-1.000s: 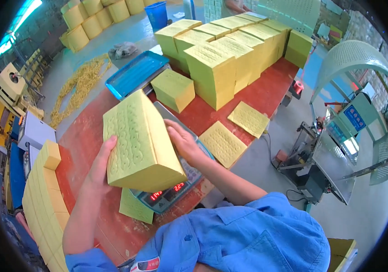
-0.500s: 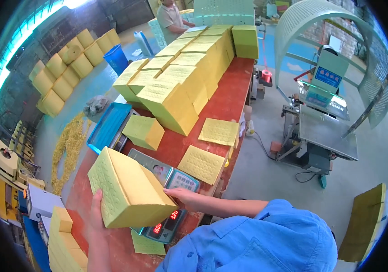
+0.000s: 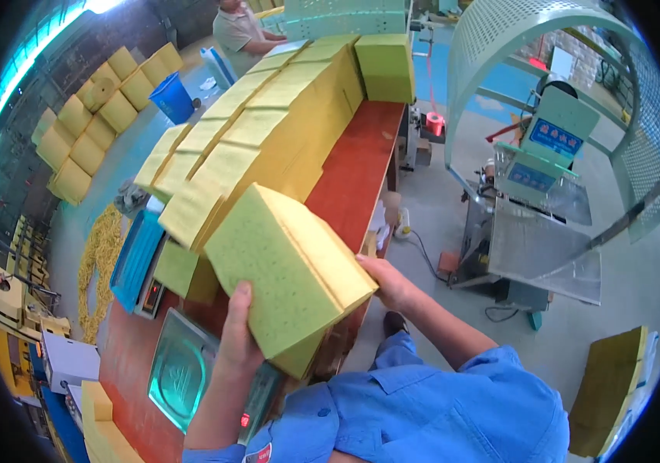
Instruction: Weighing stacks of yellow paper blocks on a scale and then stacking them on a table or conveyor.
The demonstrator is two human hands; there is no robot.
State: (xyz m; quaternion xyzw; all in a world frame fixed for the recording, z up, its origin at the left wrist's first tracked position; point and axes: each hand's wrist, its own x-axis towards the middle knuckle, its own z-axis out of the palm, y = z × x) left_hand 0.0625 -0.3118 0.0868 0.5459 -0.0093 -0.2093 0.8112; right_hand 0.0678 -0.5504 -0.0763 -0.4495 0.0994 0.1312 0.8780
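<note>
Clasping the yellow block [image 3: 280,266] in a two-handed grip, with left hand [image 3: 239,332] on its near-left face, right hand [image 3: 389,280] at its near-right end. Tilted over the right edge of the worktop [image 3: 356,158], slanting lengthwise from far left to near right.

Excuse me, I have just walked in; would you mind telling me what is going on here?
A person in a blue shirt holds a large yellow block tilted between both hands, the left hand on its left side and the right hand at its right. Below and to the left, a scale lies on the red table. Beyond the held block stand rows of yellow stacks, and another person is near their far end.
</note>
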